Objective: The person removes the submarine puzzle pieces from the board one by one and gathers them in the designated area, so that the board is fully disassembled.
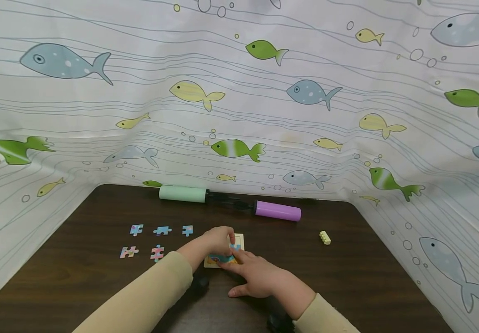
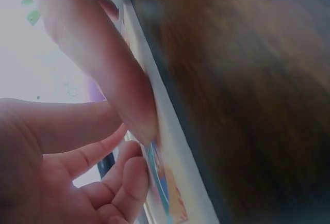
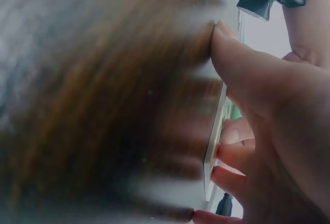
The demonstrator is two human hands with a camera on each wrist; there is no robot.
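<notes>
A dark brown wooden table (image 1: 372, 277) stands inside a white cloth backdrop printed with blue, green and yellow fish (image 1: 264, 92), which closes it in at the back and on both sides. Along the table's far edge lies a long tool with one mint-green foam handle and one purple foam handle (image 1: 229, 203), joined by a dark middle section that is too small to make out.

Near the front centre a small square puzzle board with a pale wooden frame and a colourful picture (image 1: 225, 252) lies flat on the table. The left hand (image 1: 216, 240) lies over the board's left and upper part, its fingers bent down onto it. The right hand (image 1: 256, 273) rests on the lower right part, fingers fairly straight and pressing on the surface, thumb spread out on the table. Whether either hand pinches a loose piece cannot be told, since the hands hide most of the board. Both wrist views are blurred and very close: they show only fingertips against the board's thin pale edge.

Left of the board, well apart from it, five pastel jigsaw pieces (image 1: 158, 240) lie in two rows. A small pale yellow toy brick (image 1: 325, 237) lies alone to the right.
</notes>
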